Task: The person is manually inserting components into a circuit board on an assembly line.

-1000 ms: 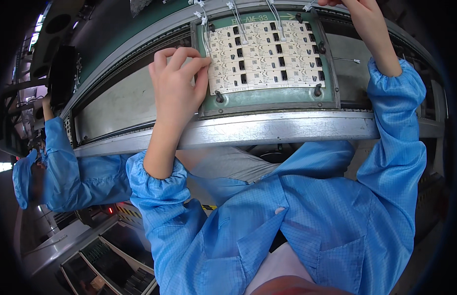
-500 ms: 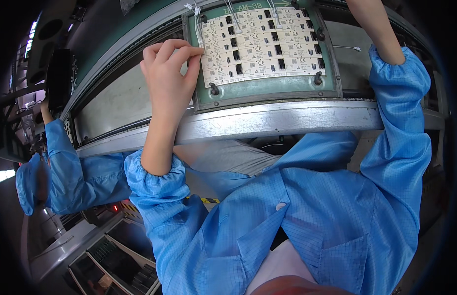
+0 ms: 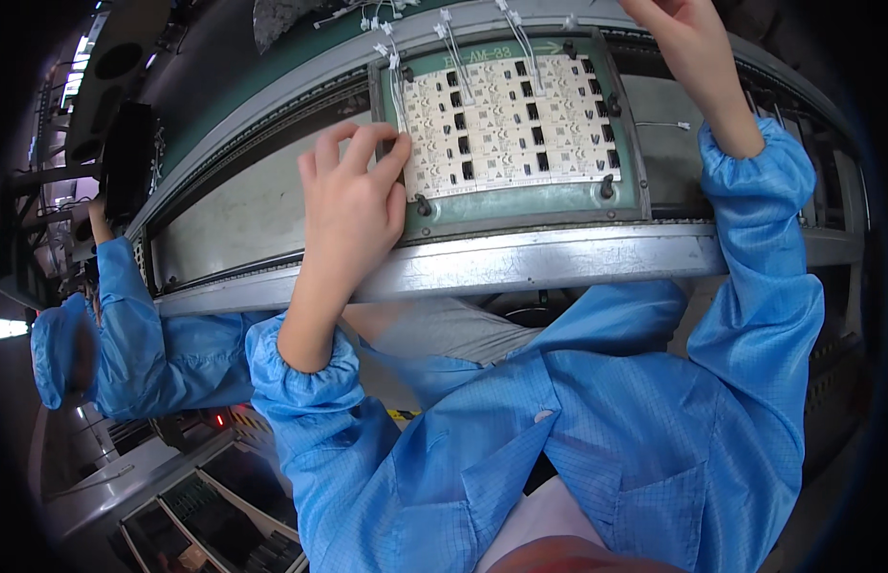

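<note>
A cream circuit board panel (image 3: 501, 119) with rows of black components sits in a green fixture (image 3: 520, 202) framed in dark bars. White cables (image 3: 453, 48) with small connectors stand over its far edge. My left hand (image 3: 353, 196) is at the panel's left edge, fingers curled and fingertips drawn together beside the lower end of a white cable (image 3: 397, 91). What lies between those fingertips is hidden. Beyond the fixture's far right corner, my right hand (image 3: 692, 48) has its fingers bent inward; the tips are cut by the picture's upper edge.
The fixture rests on a conveyor with a metal rail (image 3: 549, 256) along its near side. One loose white cable (image 3: 663, 124) lies right of the fixture; more connectors (image 3: 372, 19) lie beyond it. At left, a co-worker in blue (image 3: 128, 334) sits near. Bins (image 3: 214, 506) stand lower left.
The panel and fixture appear slightly lower in view. My left hand stays at the panel's left edge, now a little further down it. My right hand has come into sight at the top.
</note>
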`<state>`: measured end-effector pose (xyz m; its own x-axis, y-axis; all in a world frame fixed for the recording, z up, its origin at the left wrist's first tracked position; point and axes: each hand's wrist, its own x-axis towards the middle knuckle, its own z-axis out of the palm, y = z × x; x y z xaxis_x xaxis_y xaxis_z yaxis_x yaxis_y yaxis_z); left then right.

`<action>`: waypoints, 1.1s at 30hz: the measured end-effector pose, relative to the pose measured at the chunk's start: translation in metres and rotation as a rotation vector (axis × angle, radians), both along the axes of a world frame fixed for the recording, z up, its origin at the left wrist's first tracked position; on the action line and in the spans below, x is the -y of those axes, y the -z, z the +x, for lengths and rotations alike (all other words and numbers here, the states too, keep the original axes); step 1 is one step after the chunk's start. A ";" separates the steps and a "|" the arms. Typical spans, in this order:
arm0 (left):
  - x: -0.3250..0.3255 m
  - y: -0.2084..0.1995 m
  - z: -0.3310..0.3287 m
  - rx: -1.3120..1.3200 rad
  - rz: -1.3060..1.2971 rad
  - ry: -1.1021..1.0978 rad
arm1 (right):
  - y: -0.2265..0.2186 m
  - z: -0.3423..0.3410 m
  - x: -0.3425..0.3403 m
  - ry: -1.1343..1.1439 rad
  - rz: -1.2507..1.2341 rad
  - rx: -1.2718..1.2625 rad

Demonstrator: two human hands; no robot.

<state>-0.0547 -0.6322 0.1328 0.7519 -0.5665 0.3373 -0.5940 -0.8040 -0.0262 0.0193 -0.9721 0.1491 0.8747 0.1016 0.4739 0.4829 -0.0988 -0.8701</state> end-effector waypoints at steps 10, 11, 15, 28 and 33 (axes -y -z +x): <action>0.043 0.005 0.180 0.140 -0.180 -0.076 | 0.006 -0.017 -0.020 -0.092 0.191 -0.172; 0.043 0.008 0.188 0.159 -0.080 -0.058 | 0.009 -0.017 -0.018 -0.109 0.073 -0.093; 0.040 0.018 0.201 0.131 0.066 -0.058 | 0.008 -0.043 -0.056 -0.059 -0.276 0.034; 0.047 -0.033 0.148 0.105 -0.982 0.089 | 0.040 -0.039 -0.089 0.005 -0.724 0.241; 0.019 -0.031 0.088 0.136 -0.846 0.075 | 0.046 -0.037 -0.085 -0.070 -0.685 0.102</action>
